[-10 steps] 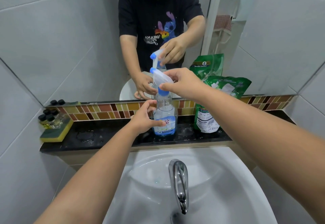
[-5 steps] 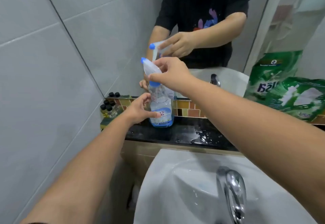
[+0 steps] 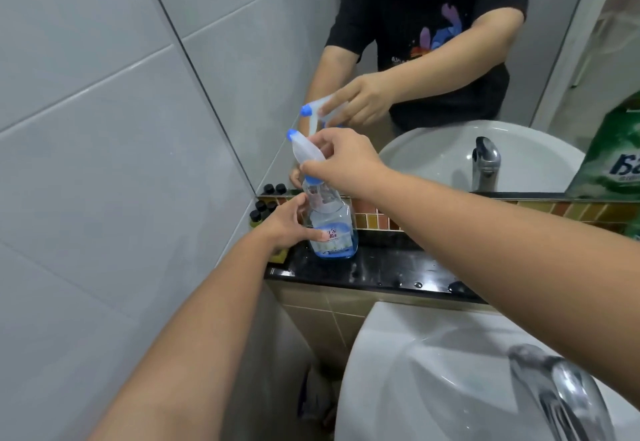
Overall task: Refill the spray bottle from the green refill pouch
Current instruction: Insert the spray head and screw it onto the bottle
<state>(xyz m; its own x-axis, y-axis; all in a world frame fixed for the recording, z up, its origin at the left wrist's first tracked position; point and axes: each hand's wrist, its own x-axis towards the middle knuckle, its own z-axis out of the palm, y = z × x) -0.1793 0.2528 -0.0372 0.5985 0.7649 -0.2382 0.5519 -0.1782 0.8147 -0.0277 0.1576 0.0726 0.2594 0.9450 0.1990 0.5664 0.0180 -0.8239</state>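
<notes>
Black ledge (image 3: 381,267), spray bottle (image 3: 332,229) (upright), both hands gripping

Clear spray bottle (image 3: 331,226), blue liquid; black ledge (image 3: 381,267).

1. Single head-worn wide-angle view, looking forward and down along both forearms.
2. Close to the black ledge (image 3: 381,267) at frame centre; sink (image 3: 398,371) lower right.
3. Mirror (image 3: 433,149) upper right, tiled wall (image 3: 104,129) left.
</notes>
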